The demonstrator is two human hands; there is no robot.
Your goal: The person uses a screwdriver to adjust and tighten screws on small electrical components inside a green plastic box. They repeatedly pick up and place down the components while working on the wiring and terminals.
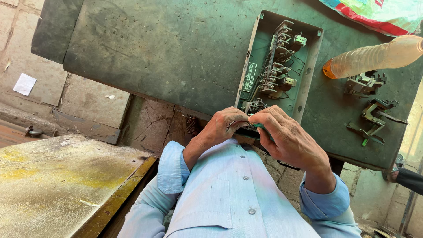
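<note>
An open grey-green metal switch box (pixel 308 66) lies on a dark green metal table (pixel 167 53), with rows of black and metal contact parts (pixel 277 66) inside. Both of my hands meet at the box's near end. My left hand (pixel 224 125) has its fingers curled around a small dark part there, mostly hidden. My right hand (pixel 286 139) pinches a small green-tipped piece (pixel 260 126) against it. What the green piece belongs to is hidden by the fingers. Light blue shirt sleeves cover both forearms.
A clear plastic bottle (pixel 374 55) with an orange cap lies on the table at right. Loose metal contact assemblies (pixel 372 117) lie below it. A colourful sack (pixel 379 13) is at the top right. A worn yellow-edged bench (pixel 66 185) stands lower left above a stone floor.
</note>
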